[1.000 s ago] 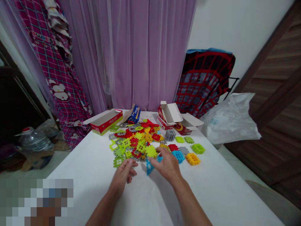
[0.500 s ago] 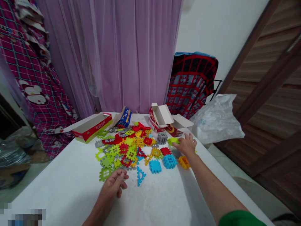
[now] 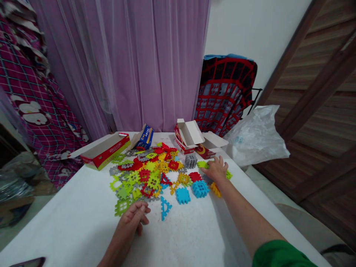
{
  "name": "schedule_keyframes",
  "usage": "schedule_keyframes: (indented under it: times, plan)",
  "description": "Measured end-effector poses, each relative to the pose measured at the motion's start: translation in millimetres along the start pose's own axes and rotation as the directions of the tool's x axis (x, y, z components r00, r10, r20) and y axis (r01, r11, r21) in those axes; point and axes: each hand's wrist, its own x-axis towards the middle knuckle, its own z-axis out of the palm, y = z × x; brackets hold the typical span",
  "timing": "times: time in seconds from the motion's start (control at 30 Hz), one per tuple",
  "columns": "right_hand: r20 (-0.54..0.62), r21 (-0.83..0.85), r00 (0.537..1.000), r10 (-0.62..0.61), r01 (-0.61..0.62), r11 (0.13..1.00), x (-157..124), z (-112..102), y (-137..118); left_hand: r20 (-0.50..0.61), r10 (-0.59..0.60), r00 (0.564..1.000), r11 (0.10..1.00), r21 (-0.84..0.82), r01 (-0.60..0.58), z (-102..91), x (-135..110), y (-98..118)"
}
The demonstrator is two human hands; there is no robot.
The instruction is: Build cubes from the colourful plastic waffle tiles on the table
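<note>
My right hand (image 3: 217, 171) is at the right of the table, its fingers spread over the interlocking plastic pieces there. Its thumb rests at the edge of a lime-green piece (image 3: 202, 164), and another lime-green piece (image 3: 228, 174) shows beyond the wrist. An orange piece (image 3: 215, 189) lies under the forearm's near side. Close by are a stacked blue block (image 3: 200, 188), a flat blue square (image 3: 183, 195) and a red piece (image 3: 195, 176). My left hand (image 3: 133, 218) hovers low at the front with loosely bent fingers and nothing in them, between a green window piece (image 3: 122, 207) and a blue triangle (image 3: 165, 208).
A mixed pile of coloured pieces (image 3: 144, 175) covers the table's middle. A grey stack (image 3: 190, 161) stands beside it. Behind are a red-green box (image 3: 107, 152), a blue box (image 3: 145, 137) and two red boxes (image 3: 185, 142). A white plastic bag (image 3: 257, 137) hangs at the right edge.
My right hand has shifted slightly, and more of the lime-green piece beyond it shows. The left hand stays nearly still. The view has turned a little.
</note>
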Motion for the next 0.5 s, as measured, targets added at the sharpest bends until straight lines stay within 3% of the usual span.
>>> schedule_keyframes:
  times: [0.27, 0.5]
  plan:
    - [-0.001, 0.022, 0.999, -0.037, 0.037, 0.999, -1.5, -10.7, 7.7, 0.01, -0.015, 1.0, 1.0, 0.011, 0.015, -1.3, 1.0, -0.1]
    - [0.018, -0.056, 0.965, -0.262, 0.262, 0.963, -5.4, -17.3, 23.7, -0.011, -0.021, 1.0, 1.0, 0.002, 0.021, 1.8, -1.6, 3.5]
